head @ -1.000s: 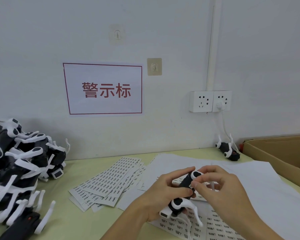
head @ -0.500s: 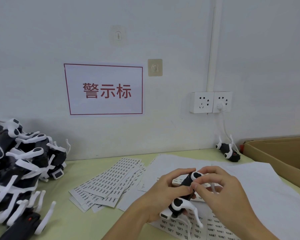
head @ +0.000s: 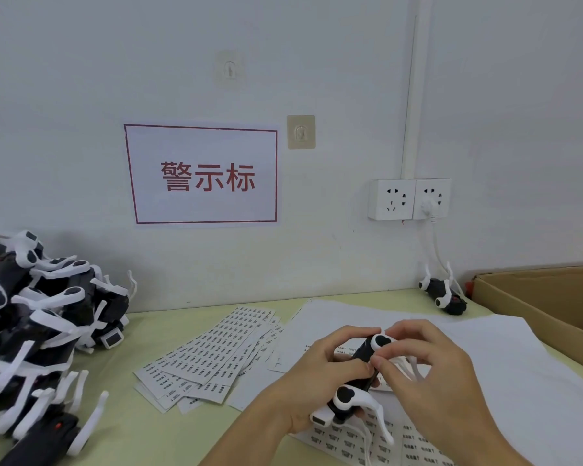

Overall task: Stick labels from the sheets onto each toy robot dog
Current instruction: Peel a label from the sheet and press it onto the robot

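Note:
A black-and-white toy robot dog (head: 357, 381) is held above the table's front, legs pointing right and down. My left hand (head: 317, 375) grips its body from the left. My right hand (head: 428, 371) presses its thumb and fingertips against the dog's side; any label under them is hidden. A label sheet (head: 377, 442) lies beneath both hands. A fanned stack of label sheets (head: 212, 354) lies to the left. A pile of toy dogs (head: 37, 331) fills the left edge.
One more toy dog (head: 443, 295) lies by the wall at the back right, under the wall sockets (head: 409, 198). An open cardboard box (head: 546, 304) stands at the right edge. Large white paper (head: 505, 364) covers the table's right half.
Both hands and the held dog have barely moved; the right fingers stay pressed on the dog's side.

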